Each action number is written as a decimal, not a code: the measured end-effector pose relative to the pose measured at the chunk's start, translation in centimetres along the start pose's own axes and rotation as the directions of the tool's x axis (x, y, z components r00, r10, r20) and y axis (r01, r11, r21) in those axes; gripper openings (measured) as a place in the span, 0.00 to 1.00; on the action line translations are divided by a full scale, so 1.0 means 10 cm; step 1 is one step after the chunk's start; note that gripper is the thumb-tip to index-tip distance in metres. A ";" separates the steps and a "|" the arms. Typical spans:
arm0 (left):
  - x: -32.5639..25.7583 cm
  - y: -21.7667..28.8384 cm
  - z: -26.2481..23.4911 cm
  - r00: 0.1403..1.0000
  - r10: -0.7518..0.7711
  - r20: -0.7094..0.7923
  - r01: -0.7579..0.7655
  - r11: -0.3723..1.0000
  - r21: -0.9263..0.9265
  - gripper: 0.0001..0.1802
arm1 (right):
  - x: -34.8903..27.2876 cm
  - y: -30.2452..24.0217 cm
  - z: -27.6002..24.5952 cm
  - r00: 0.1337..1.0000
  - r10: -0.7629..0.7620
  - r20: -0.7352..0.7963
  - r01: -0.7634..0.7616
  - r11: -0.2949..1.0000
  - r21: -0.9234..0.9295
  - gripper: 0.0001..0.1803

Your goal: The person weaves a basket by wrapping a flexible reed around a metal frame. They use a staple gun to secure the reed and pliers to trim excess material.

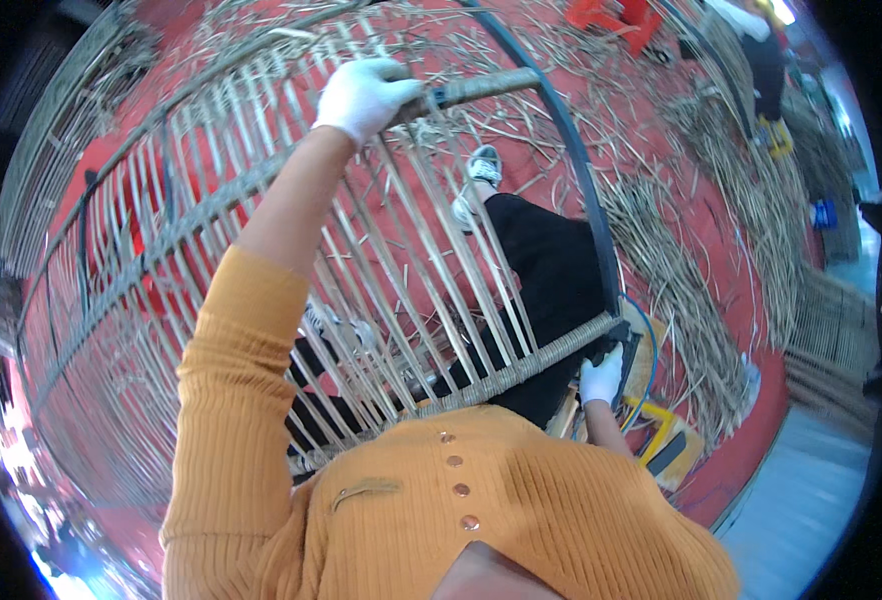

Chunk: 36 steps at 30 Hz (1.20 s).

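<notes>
We have the slatted frame (pixel 193 220) over our legs (pixel 551 255), its long axis running leftward; our left hand (pixel 366 98) grips its middle rail (pixel 496 86). Our right hand (pixel 602 378), closer to the frame's near right corner, looks closed on 1 dark tool (pixel 632 358).

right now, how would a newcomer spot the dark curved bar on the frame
Find the big slatted frame spreading across the picture above the red floor. Along its right side, the dark curved bar sweeps from the top edge down toward the gloved right hand. It looks bare and smooth, while the two rails meeting it are wrapped in tan strands.
</notes>
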State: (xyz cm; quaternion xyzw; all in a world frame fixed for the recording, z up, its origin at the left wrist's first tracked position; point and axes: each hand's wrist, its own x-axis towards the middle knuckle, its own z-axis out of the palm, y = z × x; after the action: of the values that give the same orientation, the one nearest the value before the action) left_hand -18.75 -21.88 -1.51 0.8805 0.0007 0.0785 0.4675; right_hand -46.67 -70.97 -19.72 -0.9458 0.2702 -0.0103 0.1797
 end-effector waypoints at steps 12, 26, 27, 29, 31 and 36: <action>0.05 0.08 -0.06 0.997 -0.070 0.030 0.061 0.965 0.253 0.20 | 1.04 -1.68 -2.37 0.916 -0.330 0.230 0.083 0.714 0.695 0.11; 0.05 0.08 -0.03 0.993 -0.114 -0.028 0.118 0.972 0.204 0.21 | 0.84 -4.85 -1.82 0.369 -0.682 0.632 0.459 0.725 0.514 0.08; 0.05 0.07 -0.02 0.993 -0.113 -0.035 0.118 0.971 0.209 0.21 | 0.83 -4.87 -1.82 0.362 -0.680 0.638 0.486 0.722 0.493 0.08; 0.06 0.04 -0.01 0.995 -0.094 -0.036 0.099 0.973 0.208 0.20 | 0.83 -4.91 -1.81 0.352 -0.658 0.666 0.476 0.738 0.479 0.08; 0.07 0.02 0.01 0.997 -0.073 -0.031 0.078 0.974 0.214 0.20 | 0.84 -4.94 -1.78 0.369 -0.631 0.683 0.494 0.755 0.431 0.08; 0.05 0.06 0.01 0.997 -0.071 -0.043 0.080 0.960 0.268 0.18 | 0.87 -4.98 -1.70 0.355 -0.615 0.704 0.549 0.747 0.375 0.08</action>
State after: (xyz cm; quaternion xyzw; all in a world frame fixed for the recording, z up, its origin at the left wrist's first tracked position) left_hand -18.32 -22.27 -1.01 0.9339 0.0529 0.0743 0.3458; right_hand -15.98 -41.85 12.72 -0.8713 -0.1927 0.3378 0.2993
